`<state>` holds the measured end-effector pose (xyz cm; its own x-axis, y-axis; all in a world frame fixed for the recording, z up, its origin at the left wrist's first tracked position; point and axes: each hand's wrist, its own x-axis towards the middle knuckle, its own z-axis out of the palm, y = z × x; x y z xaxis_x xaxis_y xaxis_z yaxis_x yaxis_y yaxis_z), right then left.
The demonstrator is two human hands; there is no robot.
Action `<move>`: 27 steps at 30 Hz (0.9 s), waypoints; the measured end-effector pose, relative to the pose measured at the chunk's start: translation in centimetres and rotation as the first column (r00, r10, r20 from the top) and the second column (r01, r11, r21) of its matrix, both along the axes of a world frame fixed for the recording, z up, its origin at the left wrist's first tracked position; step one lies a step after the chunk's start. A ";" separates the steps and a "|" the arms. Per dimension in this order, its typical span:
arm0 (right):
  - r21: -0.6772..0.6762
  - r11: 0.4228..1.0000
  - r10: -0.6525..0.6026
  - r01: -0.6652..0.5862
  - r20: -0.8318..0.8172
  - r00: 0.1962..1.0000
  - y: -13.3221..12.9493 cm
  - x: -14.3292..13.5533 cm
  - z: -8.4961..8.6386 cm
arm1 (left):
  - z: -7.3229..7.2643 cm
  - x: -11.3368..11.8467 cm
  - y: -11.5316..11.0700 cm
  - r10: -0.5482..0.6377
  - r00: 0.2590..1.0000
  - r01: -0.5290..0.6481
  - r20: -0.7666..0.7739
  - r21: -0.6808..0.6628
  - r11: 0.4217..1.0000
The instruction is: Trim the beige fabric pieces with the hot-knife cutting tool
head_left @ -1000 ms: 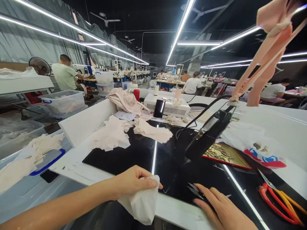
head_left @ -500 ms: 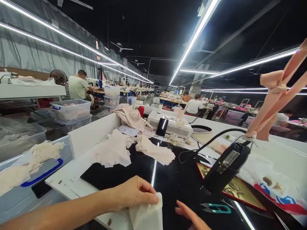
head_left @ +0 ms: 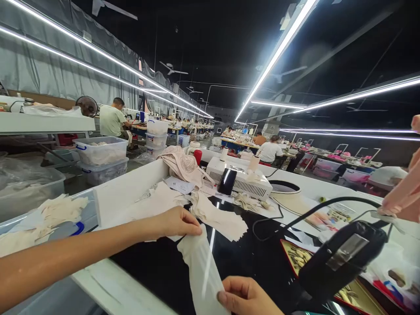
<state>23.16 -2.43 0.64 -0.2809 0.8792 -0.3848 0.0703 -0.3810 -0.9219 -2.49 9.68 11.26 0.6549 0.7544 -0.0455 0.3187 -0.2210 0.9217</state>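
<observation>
Between my two hands stretches a pale cream fabric piece above the glossy black work surface. My left hand pinches its upper end between thumb and fingers. Lower down, my right hand grips the near right edge, thumb on top. Just beyond the fabric lies a stack of cream cut pieces, with another pile of cut pieces to its left. The bottom of the held piece runs out of view.
A black device with a thick cable hangs at the right above a red-rimmed tray of small metal parts. Behind the piles stand a phone and a white box machine. Plastic bins and seated co-workers are farther back.
My left hand has moved forward with the fabric's end. My right hand, apart from the fabric before, has taken hold of its near edge. The view has shifted slightly.
</observation>
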 end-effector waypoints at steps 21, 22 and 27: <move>0.821 0.558 -0.640 -0.126 0.521 0.565 12.9 5.4 -0.3 | -6.6 3.2 13.1 -0.071 0.996 0.090 -0.057 0.497 0.863; 0.810 0.564 -0.641 -0.159 0.551 0.535 12.8 5.5 -0.4 | -6.7 3.1 13.0 -0.073 0.995 0.099 -0.071 0.500 0.860; 0.771 0.578 -0.663 -0.266 0.634 0.398 12.1 5.0 -0.5 | -6.3 2.4 12.0 -0.047 0.990 0.112 -0.136 0.521 0.846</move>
